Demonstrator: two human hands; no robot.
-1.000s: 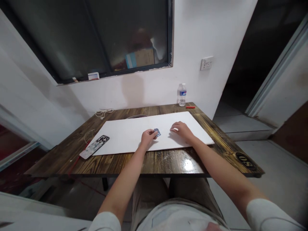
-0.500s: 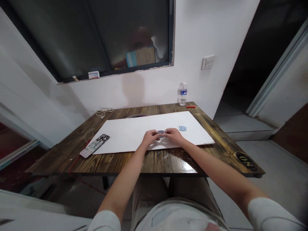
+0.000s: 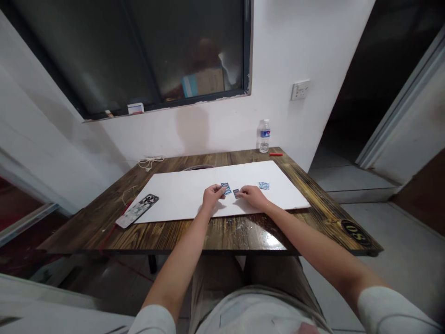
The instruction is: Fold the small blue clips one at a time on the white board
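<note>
two hands [image 3: 233, 196], small blue-patterned pieces [image 3: 226, 188], white board [image 3: 181, 195]

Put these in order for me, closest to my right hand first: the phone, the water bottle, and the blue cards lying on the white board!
From your right hand, in the head view:
1. Blue cards: just past it, on the right part of the white board.
2. Water bottle: behind the board, near the wall.
3. Phone: away at the board's left end.

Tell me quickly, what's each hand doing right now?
Left hand: closed, holding blue-patterned cards.
Right hand: closed, pinching a small dark card.
</note>
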